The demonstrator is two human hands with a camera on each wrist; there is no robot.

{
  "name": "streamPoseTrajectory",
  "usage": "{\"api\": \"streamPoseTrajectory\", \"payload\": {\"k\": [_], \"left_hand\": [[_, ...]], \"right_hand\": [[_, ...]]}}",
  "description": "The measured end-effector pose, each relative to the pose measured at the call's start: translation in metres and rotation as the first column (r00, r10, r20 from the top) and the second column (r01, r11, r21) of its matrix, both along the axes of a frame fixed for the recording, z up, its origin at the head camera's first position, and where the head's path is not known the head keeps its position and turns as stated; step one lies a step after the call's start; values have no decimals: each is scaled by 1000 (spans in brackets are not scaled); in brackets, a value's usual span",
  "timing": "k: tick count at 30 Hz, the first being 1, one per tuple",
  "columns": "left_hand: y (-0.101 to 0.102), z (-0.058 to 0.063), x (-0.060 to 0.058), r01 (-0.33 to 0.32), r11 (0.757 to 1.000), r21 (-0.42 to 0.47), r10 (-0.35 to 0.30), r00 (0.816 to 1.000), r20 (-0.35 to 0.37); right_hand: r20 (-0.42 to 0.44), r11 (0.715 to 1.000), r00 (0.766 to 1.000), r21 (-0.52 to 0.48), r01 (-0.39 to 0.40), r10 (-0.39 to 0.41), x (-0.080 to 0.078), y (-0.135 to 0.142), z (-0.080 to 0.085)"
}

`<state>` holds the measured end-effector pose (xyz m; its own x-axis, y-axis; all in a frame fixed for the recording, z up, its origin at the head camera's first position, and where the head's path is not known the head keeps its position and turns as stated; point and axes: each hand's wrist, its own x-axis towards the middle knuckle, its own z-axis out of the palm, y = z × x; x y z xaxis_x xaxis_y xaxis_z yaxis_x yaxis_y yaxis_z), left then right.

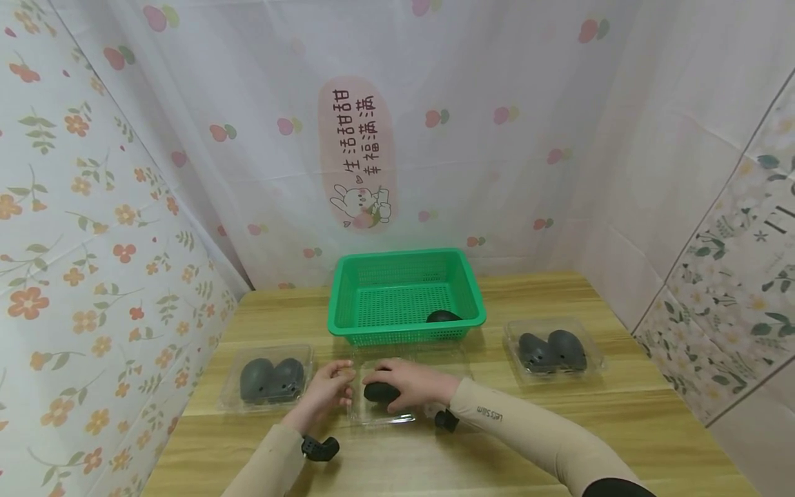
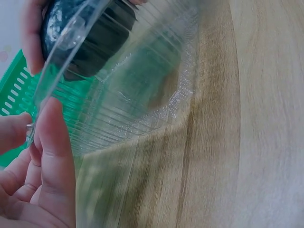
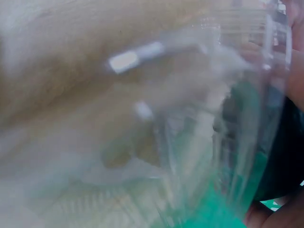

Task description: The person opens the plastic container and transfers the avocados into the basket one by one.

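Observation:
In the middle of the table a clear plastic clamshell box (image 1: 366, 413) lies opened. My left hand (image 1: 328, 388) pinches its left rim between thumb and finger; the left wrist view shows these fingers (image 2: 54, 137) on the thin edge. My right hand (image 1: 413, 383) grips a dark, glossy avocado (image 1: 381, 393) from above, over the left half of the box. Seen through the ribbed plastic wall, the avocado (image 2: 90, 38) is within the box's rim, with right-hand fingers around it. The right wrist view is blurred by the clear lid.
Behind the box stands a green plastic basket (image 1: 406, 331) with one dark avocado (image 1: 444, 316) at its front right. Closed clear boxes with two avocados each sit at left (image 1: 232, 386) and right (image 1: 546, 324) on the wood-grain table (image 1: 497, 442). Printed curtains surround the table.

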<state>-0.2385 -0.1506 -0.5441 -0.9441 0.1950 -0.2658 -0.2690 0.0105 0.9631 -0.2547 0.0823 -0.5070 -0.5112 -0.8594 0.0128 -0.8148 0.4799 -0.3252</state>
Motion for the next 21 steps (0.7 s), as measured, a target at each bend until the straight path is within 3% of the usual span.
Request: {"api": "streamPoseTrajectory", "payload": {"k": [6, 21], "left_hand": [[1, 2, 0, 5, 999, 31, -5, 1000, -2], [2, 2, 1, -1, 1000, 8, 1, 1000, -9]], "right_hand": [[1, 1000, 1000, -7, -8, 8, -3, 4, 5], [-41, 999, 999, -40, -25, 23, -10, 13, 17]]}}
